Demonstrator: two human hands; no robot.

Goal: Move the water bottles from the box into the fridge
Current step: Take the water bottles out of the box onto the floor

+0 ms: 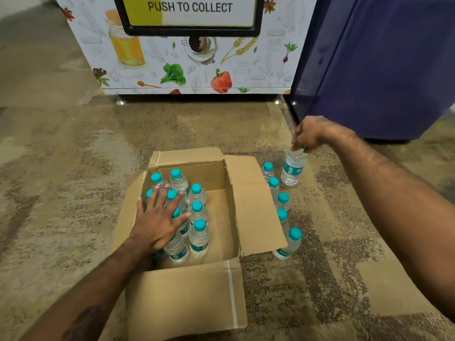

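Corrugated brown cardboard forms the open box [256, 205], its 4 flaps folded outward on the rough, speckled floor [73, 168]. Clear plastic water bottles [199, 238] with teal labels and round teal caps stand packed in its left half; the right half shows bare cardboard. The left hand [157, 222] lies flat over several caps, fingers straight and spread, gripping nothing. Just right of the box, a row of 5 bottles [283, 199] stands on the floor along the flap. Beyond that row, the right hand [307, 137] curls its fingers around the top of 1 tilted bottle [293, 168], whose base sits at floor level. Behind stand a glossy printed machine panel [197, 70] and a smooth dark blue cabinet [381, 70].
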